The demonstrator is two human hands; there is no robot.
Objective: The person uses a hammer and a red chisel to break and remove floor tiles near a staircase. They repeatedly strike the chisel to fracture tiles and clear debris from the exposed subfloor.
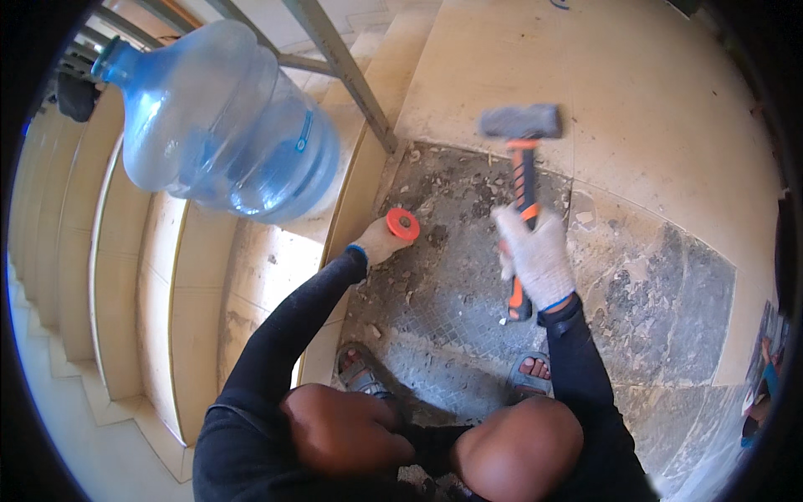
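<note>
My right hand (539, 259), in a pale knit glove, is closed around the black-and-orange handle of a club hammer (524, 177). The hammer's grey block head is up and slightly blurred, apart from the floor. Lower left, my gloved left hand (378, 243) grips a chisel (403, 223) near the edge of the stair. Its round orange hand guard and metal striking end face up; the blade is hidden beneath. Under both hands lies a rough grey patch of floor (443, 268) with tiles stripped off and loose chips scattered over it.
A large blue water bottle (226, 125) stands on the steps at the left, beside a metal railing (339, 63). Tiled stairs (196, 309) drop away on the left. Cream floor tiles (652, 142) border the broken patch. My sandalled feet are close by. Part of another person (765, 376) shows far right.
</note>
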